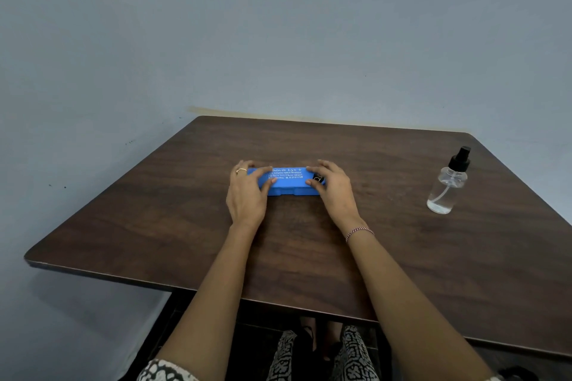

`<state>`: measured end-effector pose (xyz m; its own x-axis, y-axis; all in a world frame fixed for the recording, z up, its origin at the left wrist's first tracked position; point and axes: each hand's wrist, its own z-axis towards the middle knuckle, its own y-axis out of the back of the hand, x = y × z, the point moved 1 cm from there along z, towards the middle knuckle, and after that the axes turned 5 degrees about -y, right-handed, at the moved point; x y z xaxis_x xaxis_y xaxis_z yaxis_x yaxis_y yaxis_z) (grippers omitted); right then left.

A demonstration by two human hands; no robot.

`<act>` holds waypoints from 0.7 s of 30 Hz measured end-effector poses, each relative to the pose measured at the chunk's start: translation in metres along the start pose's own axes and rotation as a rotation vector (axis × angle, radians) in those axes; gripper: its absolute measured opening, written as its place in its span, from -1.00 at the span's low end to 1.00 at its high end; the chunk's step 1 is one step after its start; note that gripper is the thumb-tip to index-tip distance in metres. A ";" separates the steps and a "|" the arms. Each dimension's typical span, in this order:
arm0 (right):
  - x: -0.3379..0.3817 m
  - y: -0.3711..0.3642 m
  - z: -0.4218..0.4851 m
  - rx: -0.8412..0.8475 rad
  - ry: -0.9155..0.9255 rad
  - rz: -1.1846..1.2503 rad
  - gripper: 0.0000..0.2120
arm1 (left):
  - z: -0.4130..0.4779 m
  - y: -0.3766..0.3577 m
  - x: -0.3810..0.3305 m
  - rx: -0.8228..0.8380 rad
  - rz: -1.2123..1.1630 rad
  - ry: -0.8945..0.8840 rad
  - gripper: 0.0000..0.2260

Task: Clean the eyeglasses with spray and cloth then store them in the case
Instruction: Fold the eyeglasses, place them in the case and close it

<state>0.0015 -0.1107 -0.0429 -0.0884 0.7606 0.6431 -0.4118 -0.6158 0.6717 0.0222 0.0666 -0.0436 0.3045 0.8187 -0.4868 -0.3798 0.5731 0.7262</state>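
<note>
A blue eyeglass case (288, 181) with white lettering lies closed in the middle of the dark wooden table (185, 226). My left hand (247, 195) wraps the case's left end, fingers over the lid and thumb on top. My right hand (332, 188) holds the right end the same way. A clear spray bottle (447, 185) with a black pump top stands upright far to the right, apart from both hands. No eyeglasses and no cloth are visible; the inside of the case is hidden.
The table stands against a blue-grey wall (278, 40). Its left corner and near edge fall off to the floor. My patterned-trouser knees (318, 356) show below the front edge.
</note>
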 end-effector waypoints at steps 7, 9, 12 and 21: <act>-0.002 0.002 0.002 0.071 -0.105 0.095 -0.57 | 0.004 -0.003 0.009 0.009 -0.275 0.084 -0.73; -0.003 0.001 0.004 0.073 -0.115 0.091 -0.57 | 0.005 -0.004 0.009 0.011 -0.266 0.093 -0.72; -0.004 0.001 0.005 0.068 -0.125 0.117 -0.59 | 0.006 -0.005 0.010 0.012 -0.272 0.095 -0.72; -0.007 0.003 0.000 0.051 -0.221 0.233 -0.51 | 0.006 -0.004 0.014 -0.062 -0.432 0.220 -0.42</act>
<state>0.0007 -0.1175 -0.0454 0.0262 0.5384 0.8423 -0.3572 -0.7819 0.5109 0.0338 0.0757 -0.0504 0.2563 0.4899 -0.8332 -0.3126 0.8577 0.4081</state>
